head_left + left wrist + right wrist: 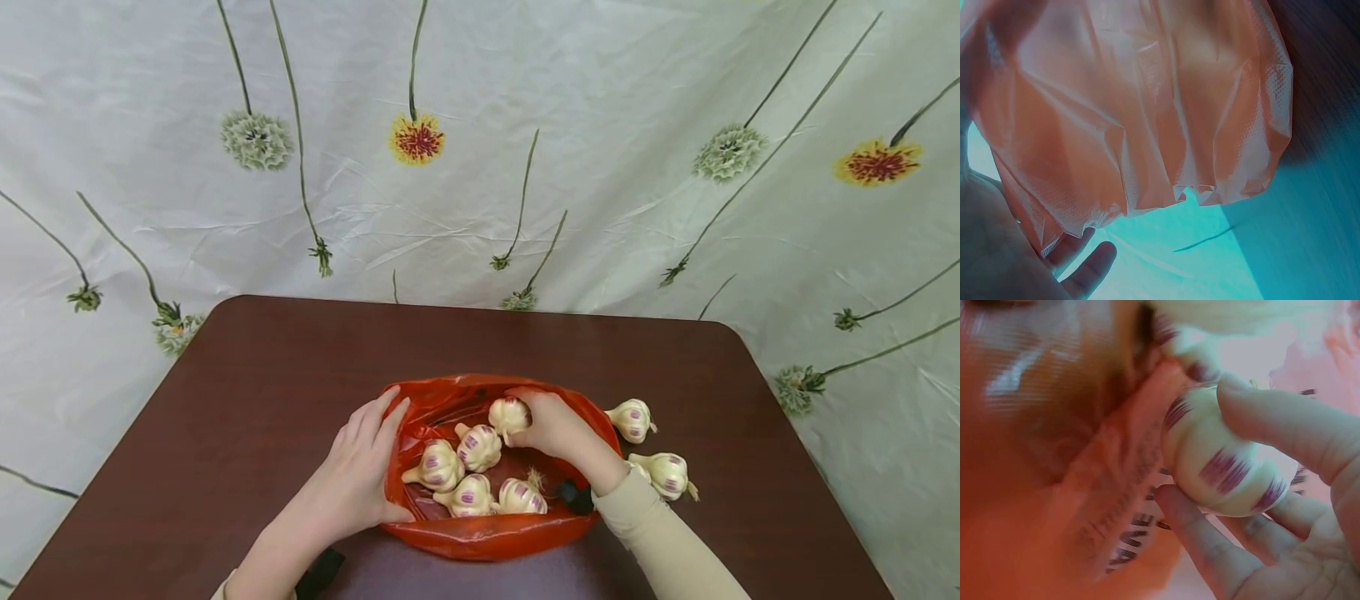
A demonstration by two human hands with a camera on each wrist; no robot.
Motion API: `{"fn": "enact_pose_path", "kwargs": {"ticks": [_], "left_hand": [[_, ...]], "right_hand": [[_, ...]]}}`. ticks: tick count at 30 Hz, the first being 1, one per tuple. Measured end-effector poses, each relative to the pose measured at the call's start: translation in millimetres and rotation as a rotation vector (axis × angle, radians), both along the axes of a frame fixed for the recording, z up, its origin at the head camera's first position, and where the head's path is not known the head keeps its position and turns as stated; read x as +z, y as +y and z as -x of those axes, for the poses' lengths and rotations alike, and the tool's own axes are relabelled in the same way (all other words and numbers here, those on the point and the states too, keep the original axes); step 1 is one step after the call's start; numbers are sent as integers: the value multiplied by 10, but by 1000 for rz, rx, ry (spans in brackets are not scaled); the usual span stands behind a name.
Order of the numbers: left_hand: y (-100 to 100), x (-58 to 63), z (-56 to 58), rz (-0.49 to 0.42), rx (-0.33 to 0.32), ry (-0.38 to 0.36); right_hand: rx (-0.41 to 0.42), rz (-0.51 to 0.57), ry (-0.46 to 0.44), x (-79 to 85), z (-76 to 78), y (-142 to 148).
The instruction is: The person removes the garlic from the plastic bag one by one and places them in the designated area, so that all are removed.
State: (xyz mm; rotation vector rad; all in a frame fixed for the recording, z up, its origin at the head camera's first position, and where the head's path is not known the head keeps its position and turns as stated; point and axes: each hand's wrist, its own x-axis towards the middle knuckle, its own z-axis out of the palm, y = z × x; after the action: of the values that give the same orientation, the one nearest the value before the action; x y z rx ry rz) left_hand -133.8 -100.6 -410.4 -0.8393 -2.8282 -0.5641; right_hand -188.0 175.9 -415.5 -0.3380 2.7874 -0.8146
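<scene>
A red plastic bag (pixel 480 546) lies wide-mouthed on the table, several garlic bulbs (pixel 478 448) inside it. My right hand (pixel 558 427) reaches into the bag and grips a garlic bulb (pixel 509 415) at the back. Close up in the right wrist view, thumb and fingers hold this purple-streaked bulb (pixel 1216 459) around its sides. At the bag's left rim, my left hand (pixel 356 479) touches the plastic with fingers spread, the thumb near the front. Bag plastic (pixel 1147 125) hides part of these fingers in the left wrist view.
To the right of the bag, garlic bulbs (pixel 632 420) lie on the dark brown table (pixel 300 358), one partly behind the right sleeve (pixel 660 533). A pale flower-printed cloth (pixel 480 183) hangs behind the table's far edge.
</scene>
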Motion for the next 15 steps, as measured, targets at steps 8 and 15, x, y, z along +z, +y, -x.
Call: {"fn": "enact_pose_path", "kwargs": {"ticks": [8,15], "left_hand": [[-5,1,-6,-2,-4,36],[-12,20,-5,-11,-7,17]], "right_hand": [[-20,37,14,188,-145,16],[-9,120,43,322,-263,63]]}}
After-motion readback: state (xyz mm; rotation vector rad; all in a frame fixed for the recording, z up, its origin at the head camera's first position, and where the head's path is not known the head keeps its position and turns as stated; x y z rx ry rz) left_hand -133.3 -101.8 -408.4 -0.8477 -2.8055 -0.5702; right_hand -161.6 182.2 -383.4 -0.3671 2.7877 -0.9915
